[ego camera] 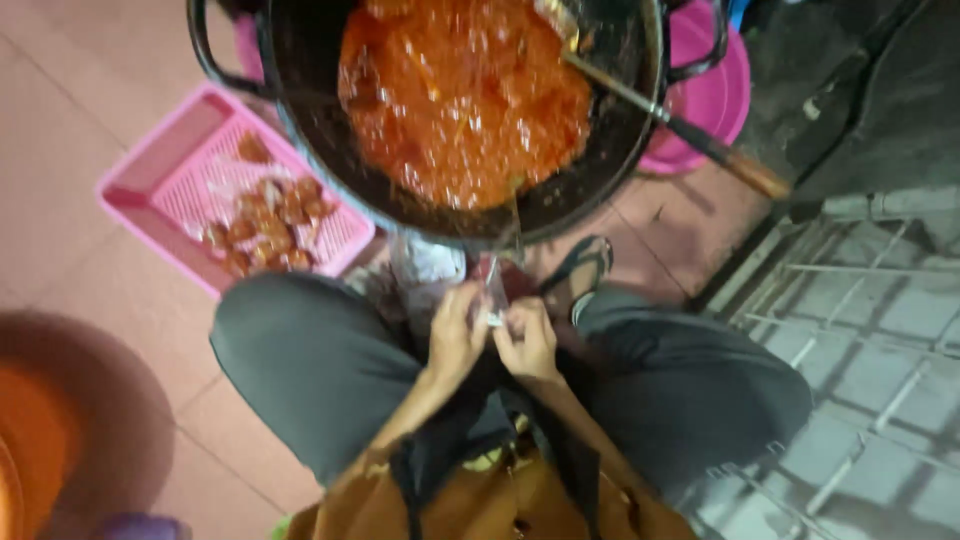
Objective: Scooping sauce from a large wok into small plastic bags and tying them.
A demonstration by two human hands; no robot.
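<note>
My left hand (456, 335) and my right hand (528, 342) meet between my knees, fingers pinched together on a small clear plastic bag (492, 290). The bag's contents are too blurred to tell. Just beyond my hands stands a large black wok (300, 100) with two loop handles, filled with a glossy orange-red sauce (460, 95). A long metal ladle with a wooden handle end (700, 135) rests in the wok and sticks out to the right.
A pink perforated tray (150, 170) with several reddish-brown pieces sits on the tiled floor at left. A pink basin (715, 95) lies behind the wok. A metal wire rack (860, 330) is at right. An orange rounded object (30, 440) is at lower left.
</note>
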